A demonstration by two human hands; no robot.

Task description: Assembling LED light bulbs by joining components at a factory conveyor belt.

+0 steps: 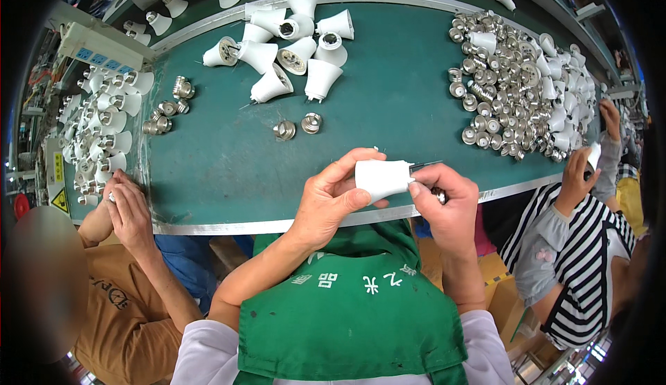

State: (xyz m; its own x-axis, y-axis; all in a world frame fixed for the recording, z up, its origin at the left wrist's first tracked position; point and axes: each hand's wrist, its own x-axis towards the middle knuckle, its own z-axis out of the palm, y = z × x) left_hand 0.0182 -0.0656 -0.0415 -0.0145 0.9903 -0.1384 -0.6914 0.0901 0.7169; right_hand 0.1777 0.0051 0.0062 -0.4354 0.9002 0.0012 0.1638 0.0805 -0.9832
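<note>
Over the table's front edge, my left hand is wrapped round a white cone-shaped bulb housing, its narrow end turned to the right. A thin dark wire sticks out of that end. Close beside it, the thumb and forefinger of my right hand are pinched together at the wire end. Within the curled fingers of the same hand sits a silvery metal screw cap, partly hidden. Two loose screw caps lie on the green tabletop beyond my left hand.
Several white housings lie at the far middle. A large heap of metal caps and more housings fills the right side. Capped housings crowd the left, near a socket strip. Other people's hands work at both sides.
</note>
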